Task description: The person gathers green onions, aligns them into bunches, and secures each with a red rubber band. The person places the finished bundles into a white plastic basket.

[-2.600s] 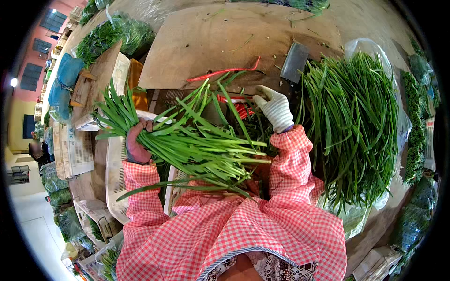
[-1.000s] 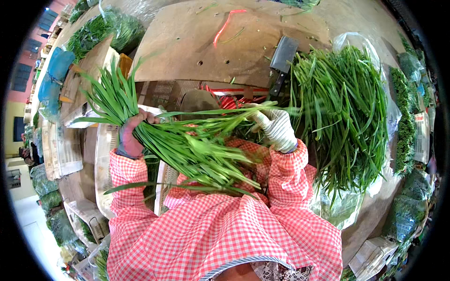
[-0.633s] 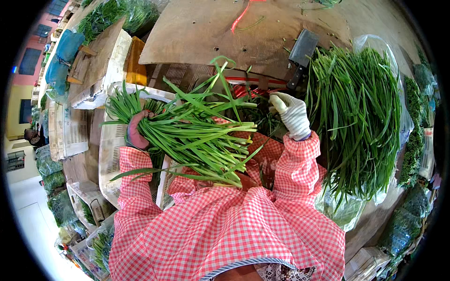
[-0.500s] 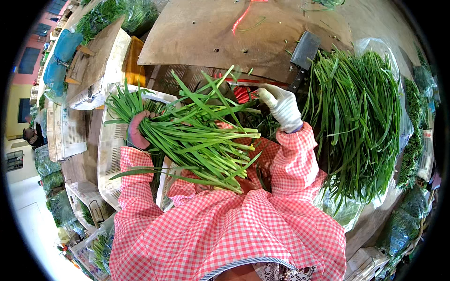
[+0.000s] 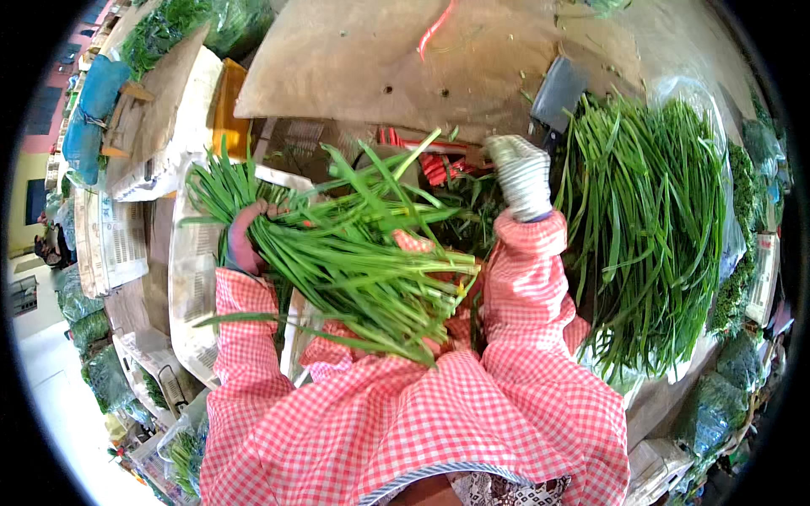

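My left hand [image 5: 245, 236], in a dull pink glove, is closed around a bunch of garlic chives [image 5: 363, 261]. The leafy end stands out to the left of that hand, and the pale cut ends spread right across my lap. White-gloved, my right hand [image 5: 521, 179] is raised near the board's edge. Its fingers are blurred and partly turned away, so I cannot tell whether they hold anything. Just beyond it lies a cleaver [image 5: 558, 91] with a dark handle. Red ties [image 5: 437, 167] sit to the left of this hand.
A large heap of garlic chives [image 5: 645, 244] lies on clear plastic at the right. Ahead is a worn wooden board [image 5: 337, 67] with a red strip [image 5: 434, 29] on it. A white plastic crate [image 5: 190, 287] stands at my left, near a foam box [image 5: 198, 101].
My right hand has moved slightly right and back from the red ties, toward the cleaver's handle. My left hand keeps its hold on the chives. The view has shifted a little.
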Tool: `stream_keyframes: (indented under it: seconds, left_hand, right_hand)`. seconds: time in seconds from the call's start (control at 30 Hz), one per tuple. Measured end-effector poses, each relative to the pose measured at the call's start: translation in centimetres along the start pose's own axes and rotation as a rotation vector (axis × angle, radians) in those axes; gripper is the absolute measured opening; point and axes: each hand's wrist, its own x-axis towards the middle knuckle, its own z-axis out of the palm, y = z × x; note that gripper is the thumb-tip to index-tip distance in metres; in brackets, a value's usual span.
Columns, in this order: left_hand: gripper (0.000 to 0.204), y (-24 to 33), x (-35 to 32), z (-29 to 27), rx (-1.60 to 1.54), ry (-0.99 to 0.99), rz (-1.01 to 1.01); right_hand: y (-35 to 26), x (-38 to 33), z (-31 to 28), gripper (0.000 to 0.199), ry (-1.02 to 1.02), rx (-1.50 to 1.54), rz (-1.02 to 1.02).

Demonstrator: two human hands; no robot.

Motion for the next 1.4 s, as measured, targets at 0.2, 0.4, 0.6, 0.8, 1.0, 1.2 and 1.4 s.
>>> stream_keyframes:
  seconds: [0.2,0.4,0.6,0.8,1.0,1.2,1.4]
  left_hand:
    - [0.012,-0.3,0.2,2.1,-0.136,-0.226,0.146]
    - [0.009,1.0,0.8,6.2,-0.252,-0.120,0.089]
    - [0.011,2.1,1.9,4.0,0.102,0.033,0.346]
    - [0.019,1.0,3.6,-2.8,0.018,-0.089,0.337]
    - [0.021,-0.5,3.8,-2.8,-0.114,-0.186,0.394]
    - [0.014,-0.3,4.4,-1.0,-0.170,-0.311,0.370]
    - [0.027,-0.6,5.9,-2.7,-0.076,-0.389,0.456]
  right_hand:
    - [-0.5,-4.5,-2.8,0.040,-0.288,0.418,0.409]
    - [-4.2,-5.7,2.8,0.038,-0.513,0.376,0.381]
    - [1.2,-8.2,0.7,0.021,-0.202,0.059,0.418]
    - [2.8,-11.2,-2.6,0.042,-0.415,0.000,0.550]
    - [-1.8,-8.5,-4.2,0.049,-0.342,0.541,0.412]
    - [-4.3,-4.6,-2.8,0.053,-0.504,0.544,0.331]
    - [-5.1,-7.6,0.1,0.033,-0.539,0.630,0.399]
